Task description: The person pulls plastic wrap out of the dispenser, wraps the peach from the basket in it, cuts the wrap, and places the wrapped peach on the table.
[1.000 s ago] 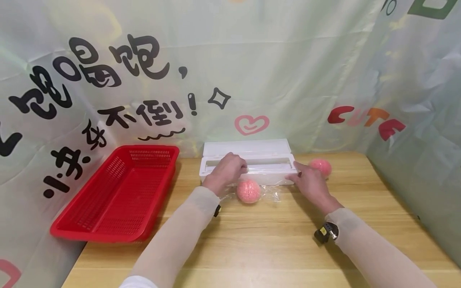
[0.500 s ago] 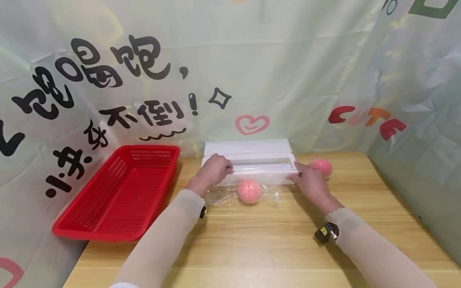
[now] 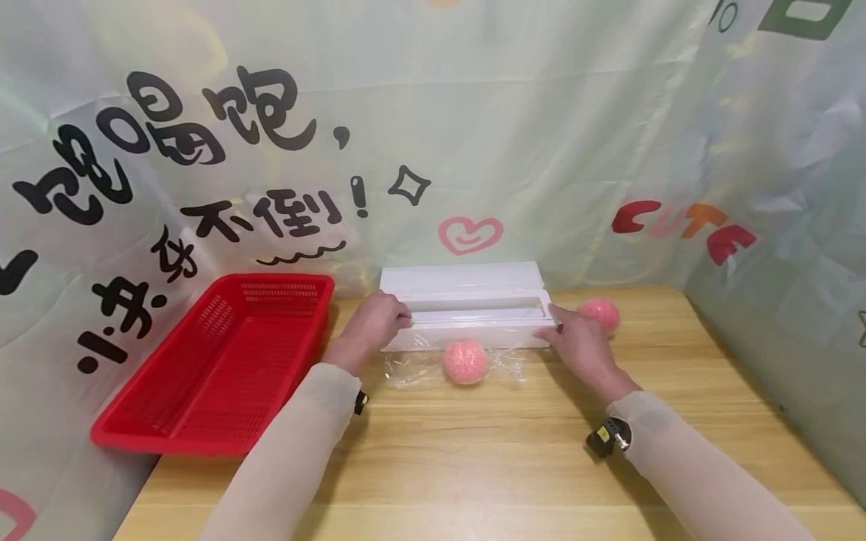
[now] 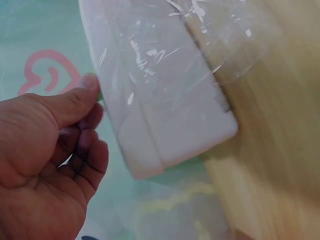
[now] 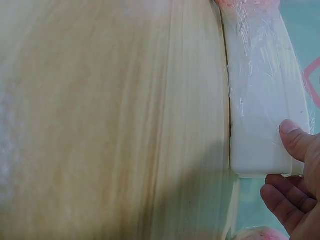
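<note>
A long white cling film dispenser (image 3: pixel 473 336) lies near the back of the table, its lid (image 3: pixel 463 278) raised. My left hand (image 3: pixel 372 327) is at the dispenser's left end, thumb and forefinger pinching a small green slide cutter (image 4: pixel 99 95) on its edge. With the thumb on the front face and fingers round the end, my right hand (image 3: pixel 580 342) holds the dispenser's right end. Clear film (image 3: pixel 409 368) hangs down the front onto the table. On this film sits a pink textured ball (image 3: pixel 465 362).
Another pink ball (image 3: pixel 601 314) lies behind my right hand, partly hidden by it. To the left stands a red perforated plastic basket (image 3: pixel 277 361). A printed fabric backdrop (image 3: pixel 561 150) rises right behind the wooden table (image 3: pixel 473 466).
My left hand has slid leftward along the dispenser's edge, from near its middle to its left end. My right hand keeps its hold, and the ball on the film stays put.
</note>
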